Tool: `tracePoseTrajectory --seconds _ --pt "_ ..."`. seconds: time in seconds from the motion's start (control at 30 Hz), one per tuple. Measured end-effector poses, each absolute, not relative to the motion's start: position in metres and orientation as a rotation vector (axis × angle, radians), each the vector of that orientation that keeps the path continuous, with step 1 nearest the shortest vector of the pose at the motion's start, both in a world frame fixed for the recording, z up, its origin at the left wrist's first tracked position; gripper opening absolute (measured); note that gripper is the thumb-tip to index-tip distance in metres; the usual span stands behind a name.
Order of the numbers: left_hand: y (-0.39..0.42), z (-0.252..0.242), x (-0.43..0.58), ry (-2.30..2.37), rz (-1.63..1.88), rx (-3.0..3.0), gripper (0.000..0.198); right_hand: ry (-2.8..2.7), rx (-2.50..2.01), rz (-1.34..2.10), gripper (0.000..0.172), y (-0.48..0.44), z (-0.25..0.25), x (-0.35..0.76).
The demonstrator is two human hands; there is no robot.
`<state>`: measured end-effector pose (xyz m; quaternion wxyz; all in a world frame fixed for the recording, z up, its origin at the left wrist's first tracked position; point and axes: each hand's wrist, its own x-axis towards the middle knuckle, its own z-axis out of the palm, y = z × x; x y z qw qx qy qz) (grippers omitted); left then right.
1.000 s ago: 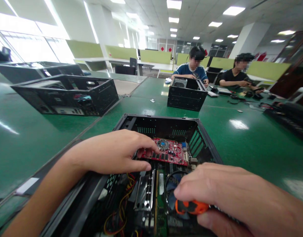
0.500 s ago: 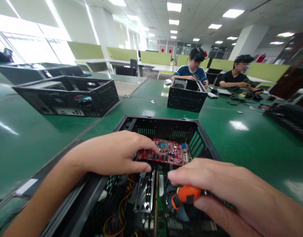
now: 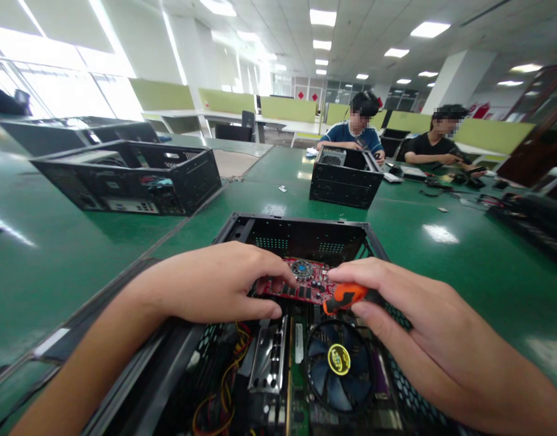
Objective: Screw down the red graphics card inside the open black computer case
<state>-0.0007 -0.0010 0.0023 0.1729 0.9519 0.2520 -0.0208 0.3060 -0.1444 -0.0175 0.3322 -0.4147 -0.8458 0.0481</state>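
My left hand (image 3: 224, 281) reaches over the left wall of a black computer case (image 3: 306, 227). Its curled fingers lie at the left end of a red graphics card (image 3: 317, 290), and the thumb sticks out below the card. Fingers cover that end, so the exact grip is partly hidden. Held in my right hand (image 3: 410, 327) is a screwdriver with an orange and black handle (image 3: 346, 297), near the card's right end; its shaft is not visible. Below the hands sit a CPU fan (image 3: 339, 366) with a yellow label and a green memory module (image 3: 298, 369).
Yellow, red and black cables (image 3: 224, 387) run along a metal drive bracket (image 3: 267, 357) inside the case. Another open case (image 3: 128, 181) stands at left, and one (image 3: 344, 181) ahead by a co-worker (image 3: 351, 136). A second co-worker (image 3: 433, 148) sits at right behind cables.
My right hand has moved up and away with the screwdriver, from over the CPU fan to the card's right end, uncovering the fan. My left hand stays at the card.
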Motion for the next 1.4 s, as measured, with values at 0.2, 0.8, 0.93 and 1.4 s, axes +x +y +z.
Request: tracePoseTrajectory --seconds 0.2,0.8,0.93,1.4 --pt "-0.001 0.003 0.0 0.736 -0.07 2.704 0.031 -2.16 -1.208 0.132 0.042 -0.151 -0.031 0.31" --pt "-0.004 0.009 -0.002 0.739 -0.043 2.659 0.034 -2.158 -1.047 0.246 0.052 -0.134 -0.029 0.3" --pt "-0.002 0.009 0.0 0.758 -0.053 2.649 0.031 -2.156 -1.062 0.288 0.055 -0.132 -0.033 0.299" --pt "-0.004 0.008 -0.006 0.747 -0.011 2.702 0.038 -2.152 -0.999 0.359 0.01 -0.132 -0.024 0.299"
